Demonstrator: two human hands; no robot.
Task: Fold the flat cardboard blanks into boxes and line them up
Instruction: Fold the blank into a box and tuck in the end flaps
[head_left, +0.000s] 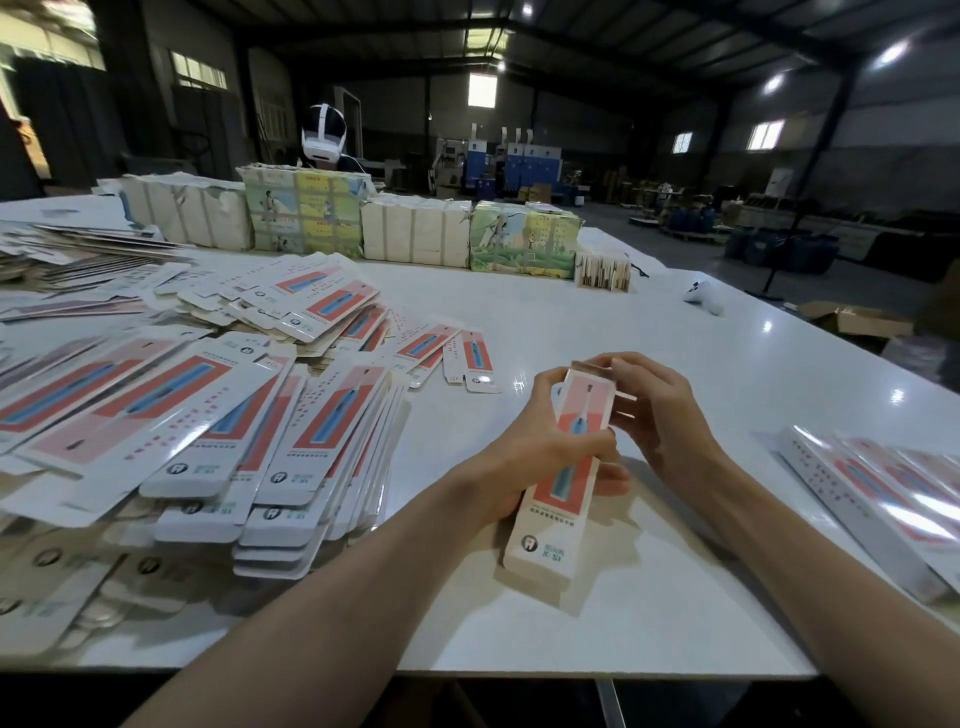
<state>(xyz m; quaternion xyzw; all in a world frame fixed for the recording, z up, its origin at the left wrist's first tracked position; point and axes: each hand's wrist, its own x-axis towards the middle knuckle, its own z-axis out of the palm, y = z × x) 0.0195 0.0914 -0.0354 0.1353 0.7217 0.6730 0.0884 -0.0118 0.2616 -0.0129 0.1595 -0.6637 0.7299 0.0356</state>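
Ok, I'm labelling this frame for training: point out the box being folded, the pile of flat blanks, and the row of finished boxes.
box being folded (563, 483): head view, on its printed front face.
pile of flat blanks (208, 415): head view, on a top blank's printed face.
row of finished boxes (878, 499): head view, on the nearest box's face.

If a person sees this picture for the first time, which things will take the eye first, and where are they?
First the eye meets the two hands, the left hand and the right hand, both holding a long pink box at the centre, above the white table. To the left sprawls a big heap of flat blanks, and finished boxes lie in a row at the right edge.
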